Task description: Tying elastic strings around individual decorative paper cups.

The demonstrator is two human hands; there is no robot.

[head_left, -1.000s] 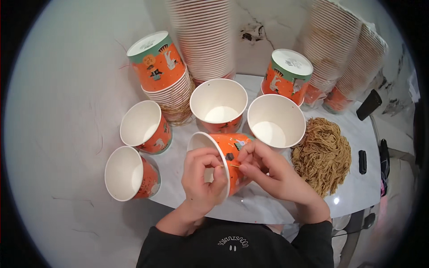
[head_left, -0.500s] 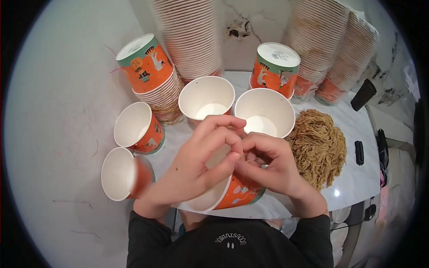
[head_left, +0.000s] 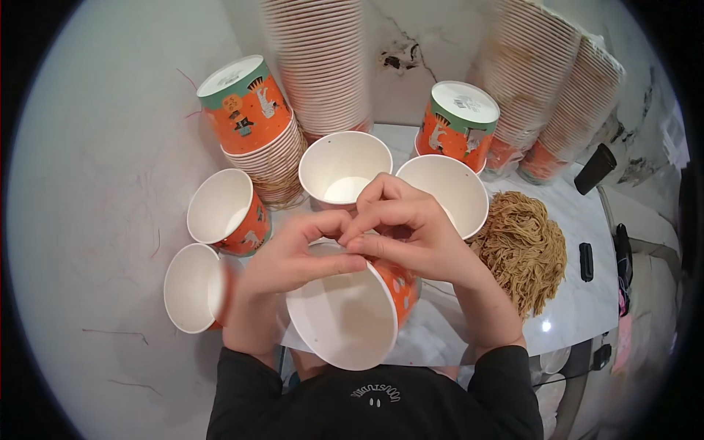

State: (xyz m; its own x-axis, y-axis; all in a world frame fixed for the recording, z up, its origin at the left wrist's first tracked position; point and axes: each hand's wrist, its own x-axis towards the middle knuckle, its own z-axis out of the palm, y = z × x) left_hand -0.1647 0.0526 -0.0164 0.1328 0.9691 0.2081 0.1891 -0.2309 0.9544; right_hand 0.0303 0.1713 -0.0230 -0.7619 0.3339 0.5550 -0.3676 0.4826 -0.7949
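A large orange paper bucket (head_left: 345, 315) lies tilted on its side before me, its white mouth facing down and to the left. At the upper part of its rim my left hand (head_left: 297, 253) is closed, thumb stretched along the rim and fingertips meeting the other hand's. My right hand (head_left: 411, 227) is closed too, its fingers pinched over the same spot. Whatever is between the fingertips is too small or hidden to make out. A thin pale strand (head_left: 438, 289) shows just right of the bucket, below my right wrist.
Two open buckets (head_left: 345, 165) (head_left: 446, 183) stand behind my hands, two more (head_left: 220, 207) (head_left: 192, 287) at left. Overturned buckets (head_left: 246, 106) (head_left: 458, 121) and tall stacks (head_left: 319, 66) rise behind. Right lie a tan string heap (head_left: 521, 249), a black cup (head_left: 595, 169) and a small black object (head_left: 586, 262).
The bucket has turned so more of its mouth shows. My right hand has moved left and up over the rim, and my left hand has shifted left and slightly down.
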